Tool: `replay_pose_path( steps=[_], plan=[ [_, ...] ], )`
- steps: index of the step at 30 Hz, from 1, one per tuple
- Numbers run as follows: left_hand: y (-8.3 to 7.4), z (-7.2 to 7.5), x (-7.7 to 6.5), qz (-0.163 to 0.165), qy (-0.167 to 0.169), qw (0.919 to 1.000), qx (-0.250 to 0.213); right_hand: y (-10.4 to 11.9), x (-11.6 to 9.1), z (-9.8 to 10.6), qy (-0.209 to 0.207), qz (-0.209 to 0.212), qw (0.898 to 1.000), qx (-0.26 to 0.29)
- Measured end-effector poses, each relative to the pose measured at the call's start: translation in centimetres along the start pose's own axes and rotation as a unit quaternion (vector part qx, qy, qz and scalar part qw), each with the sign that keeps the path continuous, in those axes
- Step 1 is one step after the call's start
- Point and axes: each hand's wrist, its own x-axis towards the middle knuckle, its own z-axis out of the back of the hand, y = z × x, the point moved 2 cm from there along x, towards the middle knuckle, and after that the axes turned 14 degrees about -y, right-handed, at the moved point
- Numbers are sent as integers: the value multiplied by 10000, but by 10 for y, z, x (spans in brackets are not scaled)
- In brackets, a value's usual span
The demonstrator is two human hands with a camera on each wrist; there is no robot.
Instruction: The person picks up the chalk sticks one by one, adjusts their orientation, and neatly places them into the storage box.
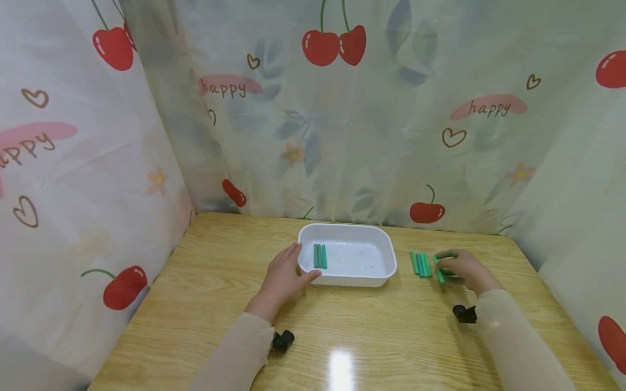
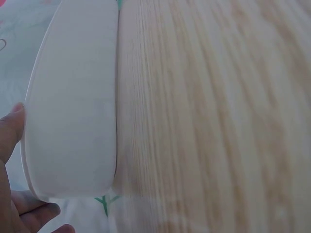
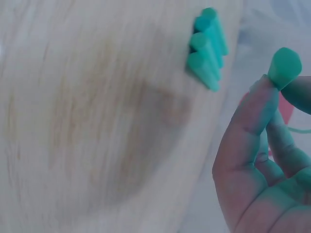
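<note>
A white rectangular plastic tray (image 1: 362,282) stands on the table, with three short green sticks (image 1: 319,256) side by side at its left end. My left hand (image 1: 283,276) holds the tray's near left corner, thumb at the front rim and fingers along the left side. To the right of the tray, my right hand (image 1: 464,267) pinches one green stick (image 3: 285,68) between thumb and fingertips. In the right wrist view that stick appears end-on, raised over the table. Just left of this hand lies a row of several more green sticks (image 3: 206,53).
The wooden table (image 1: 391,336) ends at a printed cloth (image 1: 352,141) with cherries and hearts, hanging behind and on both sides. A black wrist camera (image 1: 283,340) sits by the left cuff, and another black camera (image 1: 464,314) by the right.
</note>
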Motion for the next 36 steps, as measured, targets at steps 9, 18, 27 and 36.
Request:
replay_pose_path(
  steps=[9,18,27,36],
  plan=[
    [1,-1,0,4,2,10000,12,10,-11,8,-4,-52,9988,494],
    [1,-2,0,63,4,10000,-5,33,-25,10,57,257,9959,862],
    [1,-2,0,82,13,10000,-11,54,-33,4,138,394,9938,1028],
    [0,-2,0,176,22,9998,-65,73,-38,-7,201,475,9901,1303]
  ],
)
